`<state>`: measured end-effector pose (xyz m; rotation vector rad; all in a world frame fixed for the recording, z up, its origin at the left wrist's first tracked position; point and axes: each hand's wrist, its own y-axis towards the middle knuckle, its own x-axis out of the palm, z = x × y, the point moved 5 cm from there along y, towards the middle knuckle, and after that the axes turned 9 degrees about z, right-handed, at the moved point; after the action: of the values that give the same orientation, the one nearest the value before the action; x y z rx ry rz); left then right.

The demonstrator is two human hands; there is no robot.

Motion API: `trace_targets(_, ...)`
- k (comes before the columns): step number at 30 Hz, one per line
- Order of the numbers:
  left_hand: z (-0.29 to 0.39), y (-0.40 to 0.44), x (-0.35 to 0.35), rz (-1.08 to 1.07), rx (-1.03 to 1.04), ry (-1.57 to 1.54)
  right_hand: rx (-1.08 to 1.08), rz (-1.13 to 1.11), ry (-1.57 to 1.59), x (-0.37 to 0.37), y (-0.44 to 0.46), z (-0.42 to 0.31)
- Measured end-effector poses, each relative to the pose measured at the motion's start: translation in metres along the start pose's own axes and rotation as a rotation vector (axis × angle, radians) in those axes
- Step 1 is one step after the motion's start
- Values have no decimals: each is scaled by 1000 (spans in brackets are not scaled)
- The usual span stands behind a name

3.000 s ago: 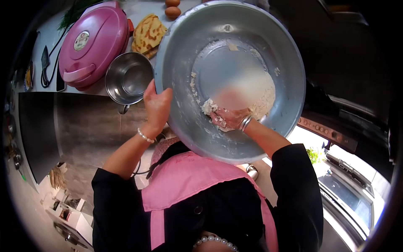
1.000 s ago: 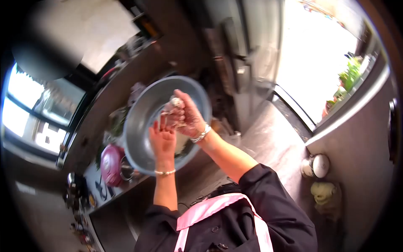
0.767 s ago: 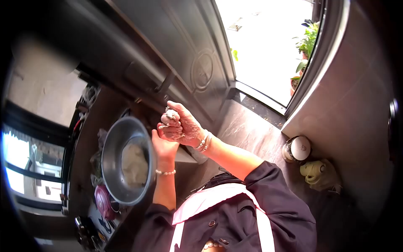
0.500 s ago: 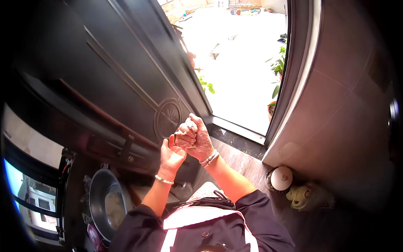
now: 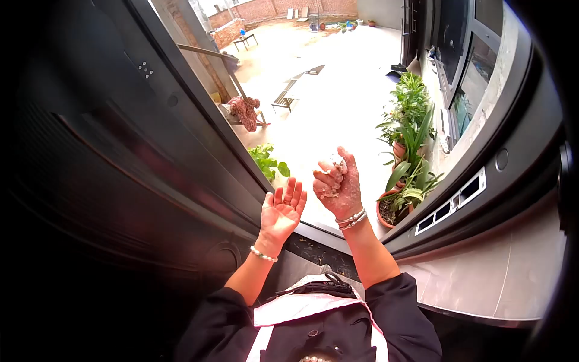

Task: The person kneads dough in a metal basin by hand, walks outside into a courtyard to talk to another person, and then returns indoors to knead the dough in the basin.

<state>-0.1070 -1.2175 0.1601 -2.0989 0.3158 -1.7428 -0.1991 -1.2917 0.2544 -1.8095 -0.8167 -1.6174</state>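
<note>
Palm up, my left hand (image 5: 282, 215) is raised in front of the doorway with its fingers spread and nothing in it. A beaded bracelet (image 5: 263, 253) circles that wrist. To its right, a small gap away, my right hand (image 5: 339, 184) has its fingers curled, coated in sticky dough and flour. A whitish lump of dough (image 5: 339, 163) shows between its thumb and fingers. Silver bracelets (image 5: 351, 219) sit on the right wrist.
A dark door (image 5: 151, 139) stands open at the left. The metal door frame (image 5: 476, 187) and potted plants (image 5: 410, 151) are on the right. The threshold (image 5: 319, 250) lies below my hands. Outside are a leafy plant (image 5: 265, 161), a cloth (image 5: 244, 113) and a brick wall (image 5: 271, 9).
The view has moved from the counter and metal basin to the open doorway; the basin is out of sight. My right hand left the basin with dough on it, and my hands have moved apart.
</note>
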Motion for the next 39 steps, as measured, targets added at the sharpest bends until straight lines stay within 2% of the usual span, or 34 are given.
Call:
trace_targets(1,-42,28,19,48,73,89,12,-43,101,-12,-3,-61)
trace_targets(4,-67,111,26,52,77,91,17,-56,111,-38,38,-133)
trace_targets(7,0,140,44,68,117,73,132,-77,97,-29,118,-94)
trace_targets(10,29,213,34,55,91,108,261,-107,93,-54,184,-95)
trace_targets(11,41,242,37,115,155,152,292,-89,87,-57,210,-98)
trace_targets(13,57,294,62,121,169,180,346,-47,72,-65,264,-108)
trace_targets(14,64,322,75,125,180,205,384,-96,87,-68,289,-121)
trace_targets(15,60,367,78,105,170,188,408,-102,93,-89,315,-154)
trace_targets(19,88,472,132,192,226,190,409,-168,59,-85,416,-242)
trace_targets(20,94,481,141,170,208,173,398,-87,46,-81,436,-261)
trace_targets(23,90,546,186,-11,117,52,382,-129,37,-75,491,-323)
trace_targets(27,83,654,240,91,200,85,330,-79,34,-94,574,-396)
trace_targets(31,87,785,284,68,151,81,252,-54,36,-129,673,-487)
trace_targets(35,112,911,351,43,148,33,216,-40,7,-128,794,-567)
trace_targets(36,90,958,356,27,170,41,225,-61,0,-147,811,-611)
trace_targets(39,87,1040,420,30,110,27,193,-1,29,-131,885,-668)
